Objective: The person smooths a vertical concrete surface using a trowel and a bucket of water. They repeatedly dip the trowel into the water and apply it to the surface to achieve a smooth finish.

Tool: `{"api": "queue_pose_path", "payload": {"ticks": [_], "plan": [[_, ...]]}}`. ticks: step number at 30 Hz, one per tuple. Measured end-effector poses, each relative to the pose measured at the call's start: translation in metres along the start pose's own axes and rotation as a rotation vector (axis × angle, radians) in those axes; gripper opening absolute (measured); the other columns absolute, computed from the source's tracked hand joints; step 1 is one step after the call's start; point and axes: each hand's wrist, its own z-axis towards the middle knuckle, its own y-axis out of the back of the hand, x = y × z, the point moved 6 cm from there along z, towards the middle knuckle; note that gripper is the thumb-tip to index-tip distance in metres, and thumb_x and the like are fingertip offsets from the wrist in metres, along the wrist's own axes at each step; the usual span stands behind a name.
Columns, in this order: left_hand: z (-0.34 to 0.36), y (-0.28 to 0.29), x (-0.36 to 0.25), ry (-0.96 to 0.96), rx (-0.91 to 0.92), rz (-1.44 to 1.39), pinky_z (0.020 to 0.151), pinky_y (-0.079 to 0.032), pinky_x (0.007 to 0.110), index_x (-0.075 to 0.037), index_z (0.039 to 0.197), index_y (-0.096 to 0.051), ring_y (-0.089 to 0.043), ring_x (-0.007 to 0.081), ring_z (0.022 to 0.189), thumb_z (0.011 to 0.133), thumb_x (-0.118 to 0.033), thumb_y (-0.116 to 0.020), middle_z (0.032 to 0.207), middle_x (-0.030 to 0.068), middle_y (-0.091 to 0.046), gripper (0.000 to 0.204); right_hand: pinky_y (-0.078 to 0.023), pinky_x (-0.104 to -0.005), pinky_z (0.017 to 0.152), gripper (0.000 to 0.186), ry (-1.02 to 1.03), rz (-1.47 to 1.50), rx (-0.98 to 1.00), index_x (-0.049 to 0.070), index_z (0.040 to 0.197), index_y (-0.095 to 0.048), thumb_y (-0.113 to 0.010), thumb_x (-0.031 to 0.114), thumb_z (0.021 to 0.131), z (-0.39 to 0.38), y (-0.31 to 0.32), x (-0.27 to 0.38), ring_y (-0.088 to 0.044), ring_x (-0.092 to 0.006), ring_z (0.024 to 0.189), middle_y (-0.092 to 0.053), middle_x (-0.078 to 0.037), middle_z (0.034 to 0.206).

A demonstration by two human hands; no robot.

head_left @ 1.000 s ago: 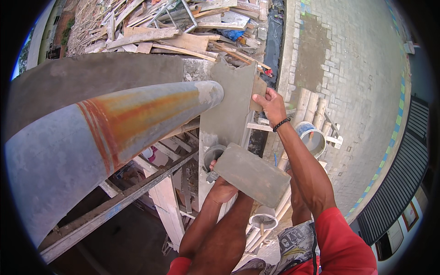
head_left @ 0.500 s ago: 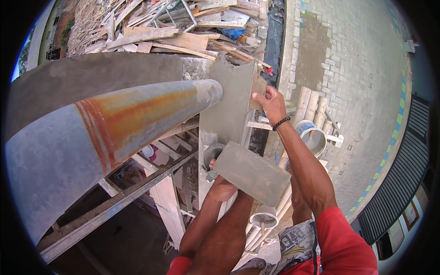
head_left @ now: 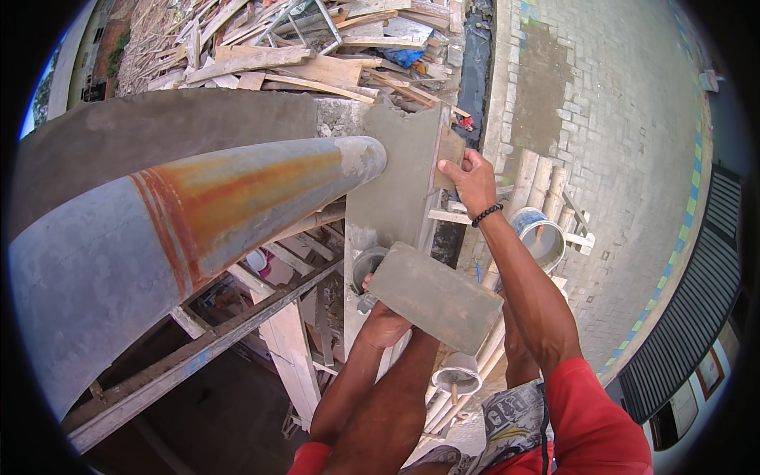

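Observation:
My left hand [head_left: 385, 325] is closed beneath a flat, rectangular, grey-smeared plastering board [head_left: 435, 297], holding it up near my knee; its grip on the underside is mostly hidden. Farther out, my right hand [head_left: 473, 184] pinches a small flat board [head_left: 451, 156], thumb on the near face, and presses it to the right edge of a ledge. That ledge [head_left: 400, 178] is coated with smooth grey mortar, its far end ragged. A black bead bracelet circles my right wrist.
A thick rust-stained metal pipe [head_left: 261, 186] meets the ledge from the left. Below stand a paint-smeared bucket [head_left: 545, 247] and a smaller white pail [head_left: 457, 376] by bamboo poles [head_left: 532, 184]. Scrap timber [head_left: 317, 67] is heaped beyond. Brick paving [head_left: 625, 158] lies far below at right.
My right hand has slid the small board slightly away from me along the ledge's edge. My left hand and the plastering board stay nearly in place.

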Motion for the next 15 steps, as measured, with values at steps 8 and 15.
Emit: {"api": "queue_pose_path", "payload": {"ticks": [8,15], "plan": [[0.0001,0.0028,-0.0009,0.011,-0.007,0.009,0.1,-0.046,0.044,-0.007,0.136,-0.046,-0.056,0.0253,0.119,0.077,-0.001,-0.074,0.131,0.0084,-0.056,0.066,-0.053,-0.0265,0.076,0.041,0.03,-0.151,-0.046,-0.008,0.115,-0.056,-0.072,0.011,0.082,-0.0004,0.005,0.0023,-0.065,-0.0128,0.085,-0.068,-0.012,0.1],[-0.0013,0.001,-0.0018,-0.01,-0.016,0.006,0.1,-0.046,0.044,-0.007,0.135,-0.047,-0.056,0.0256,0.118,0.076,-0.001,-0.075,0.13,0.0083,-0.057,0.066,-0.053,-0.0272,0.074,0.039,0.045,-0.129,-0.09,-0.007,0.111,-0.057,-0.073,0.011,0.081,-0.0047,0.006,0.0076,-0.065,-0.0127,0.084,-0.069,-0.011,0.098]]}}
